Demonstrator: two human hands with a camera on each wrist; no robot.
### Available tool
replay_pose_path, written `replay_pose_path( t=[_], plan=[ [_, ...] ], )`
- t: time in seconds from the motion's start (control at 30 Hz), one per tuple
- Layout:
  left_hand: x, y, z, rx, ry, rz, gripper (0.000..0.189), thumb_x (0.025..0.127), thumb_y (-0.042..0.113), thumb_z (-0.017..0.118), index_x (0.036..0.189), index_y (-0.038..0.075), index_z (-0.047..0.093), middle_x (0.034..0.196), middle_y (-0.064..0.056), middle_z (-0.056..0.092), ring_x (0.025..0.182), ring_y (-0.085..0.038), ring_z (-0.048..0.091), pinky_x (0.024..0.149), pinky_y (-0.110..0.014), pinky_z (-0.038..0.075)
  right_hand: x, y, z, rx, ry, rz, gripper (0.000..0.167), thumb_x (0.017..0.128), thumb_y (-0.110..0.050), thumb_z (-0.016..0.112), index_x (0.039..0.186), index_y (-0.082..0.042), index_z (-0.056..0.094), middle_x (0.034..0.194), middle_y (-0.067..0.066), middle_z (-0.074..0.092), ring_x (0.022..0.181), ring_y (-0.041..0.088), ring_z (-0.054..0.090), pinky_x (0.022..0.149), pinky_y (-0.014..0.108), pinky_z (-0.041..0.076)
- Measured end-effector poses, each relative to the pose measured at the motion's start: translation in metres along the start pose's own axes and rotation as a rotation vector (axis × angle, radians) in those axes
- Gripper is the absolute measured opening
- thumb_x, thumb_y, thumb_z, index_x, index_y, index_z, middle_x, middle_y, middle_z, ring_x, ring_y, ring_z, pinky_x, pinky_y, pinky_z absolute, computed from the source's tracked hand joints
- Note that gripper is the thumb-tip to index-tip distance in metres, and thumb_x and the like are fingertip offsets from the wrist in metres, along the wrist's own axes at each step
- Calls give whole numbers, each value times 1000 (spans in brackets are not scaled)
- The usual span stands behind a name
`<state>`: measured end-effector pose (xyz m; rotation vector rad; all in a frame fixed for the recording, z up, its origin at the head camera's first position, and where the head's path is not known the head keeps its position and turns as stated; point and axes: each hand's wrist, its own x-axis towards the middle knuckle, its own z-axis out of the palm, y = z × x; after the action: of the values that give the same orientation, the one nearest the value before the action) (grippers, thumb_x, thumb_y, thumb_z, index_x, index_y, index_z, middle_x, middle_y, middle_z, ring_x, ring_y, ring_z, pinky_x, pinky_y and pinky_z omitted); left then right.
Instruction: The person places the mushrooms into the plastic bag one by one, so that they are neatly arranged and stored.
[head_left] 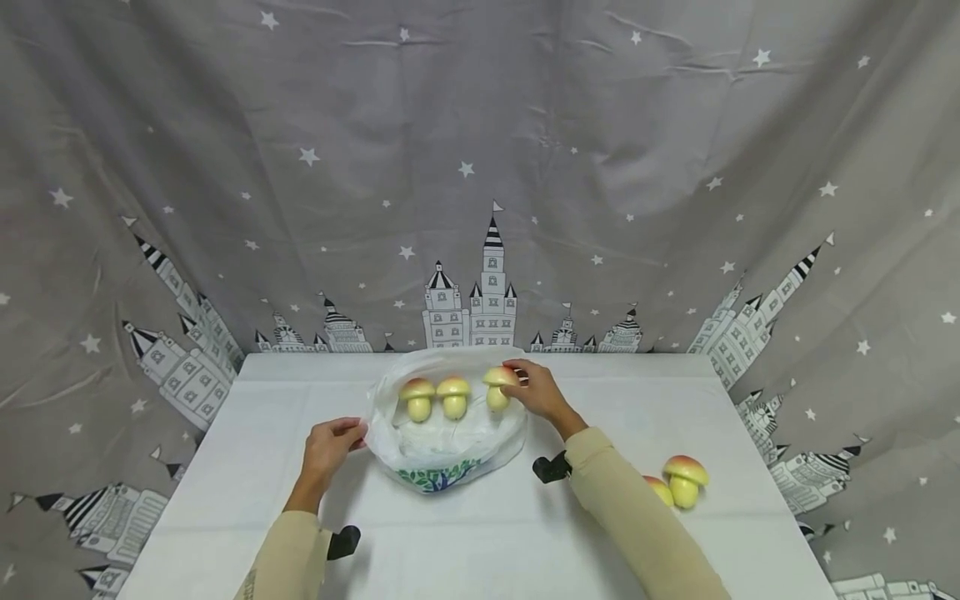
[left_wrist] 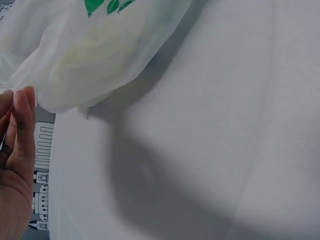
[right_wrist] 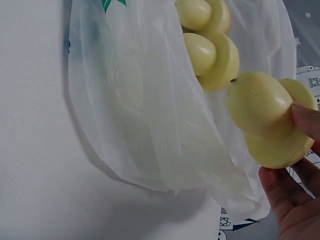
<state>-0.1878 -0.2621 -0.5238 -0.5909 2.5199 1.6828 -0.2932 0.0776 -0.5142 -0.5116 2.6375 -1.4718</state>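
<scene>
A white plastic bag [head_left: 465, 450] with a green and blue tree print lies with its mouth spread wide on the table. Two yellow toy mushrooms with reddish cap tops, a left one [head_left: 418, 400] and a middle one [head_left: 453, 397], are inside it. My right hand [head_left: 542, 392] grips a third toy mushroom [right_wrist: 265, 115] by its cap, over the bag's right side. At the bag's left edge, my left hand [head_left: 327, 450] pinches the plastic between thumb and fingers; the left wrist view shows those fingertips [left_wrist: 24, 100] at the rim.
Two more toy mushrooms are on the table's right side: one whole [head_left: 684, 481], the other [head_left: 660, 490] partly hidden by my right sleeve [head_left: 637, 517]. Behind the white table [head_left: 450, 550] hangs a grey curtain [head_left: 465, 125] printed with castles and stars.
</scene>
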Motion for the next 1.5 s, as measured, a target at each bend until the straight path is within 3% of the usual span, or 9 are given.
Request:
replay_pose_path(
  t=[0.13, 0.37, 0.67, 1.07, 1.33, 1.5],
  plan=[
    [0, 0, 1, 1, 5, 1, 33, 94, 10, 60, 118, -12, 60, 104, -23, 66, 72, -8, 64, 84, -39, 56, 4, -1, 7, -24, -25, -11, 48, 85, -3, 68, 131, 4, 53, 127, 21, 57, 109, 35, 59, 94, 42, 50],
    [2, -3, 1, -3, 13, 2, 32, 94, 10, 61, 117, -12, 61, 103, -22, 67, 73, -9, 65, 78, -32, 57, 12, -2, 18, -125, -83, -20, 47, 86, -3, 67, 130, 4, 53, 128, 20, 56, 111, 32, 55, 96, 43, 47],
    [2, -4, 1, -7, 21, 6, 31, 93, 10, 61, 117, -11, 61, 102, -22, 67, 72, -9, 65, 79, -33, 57, 17, -4, 25, -225, -133, 15, 46, 89, -5, 65, 132, 4, 52, 130, 20, 53, 122, 33, 49, 106, 44, 39],
    [1, -2, 2, -19, 24, 7, 31, 93, 9, 61, 116, -12, 61, 103, -23, 66, 71, -7, 64, 72, -24, 57, 22, 1, 33, -324, -150, 21, 45, 88, -7, 66, 130, 4, 55, 126, 19, 58, 117, 33, 53, 103, 44, 42],
    [2, -5, 3, -37, 33, 12, 29, 93, 6, 61, 115, -12, 61, 103, -23, 65, 72, -8, 64, 81, -38, 57, 23, 8, 37, -314, -146, 38, 45, 88, -5, 63, 131, 4, 54, 129, 20, 56, 121, 34, 51, 105, 44, 41],
    [2, -5, 3, -40, 36, 5, 30, 92, 6, 61, 115, -13, 61, 103, -23, 65, 72, -8, 64, 81, -38, 57, 22, 12, 37, -311, -140, 34, 45, 87, -5, 63, 130, 4, 54, 128, 21, 56, 121, 35, 51, 105, 44, 40]
  ],
)
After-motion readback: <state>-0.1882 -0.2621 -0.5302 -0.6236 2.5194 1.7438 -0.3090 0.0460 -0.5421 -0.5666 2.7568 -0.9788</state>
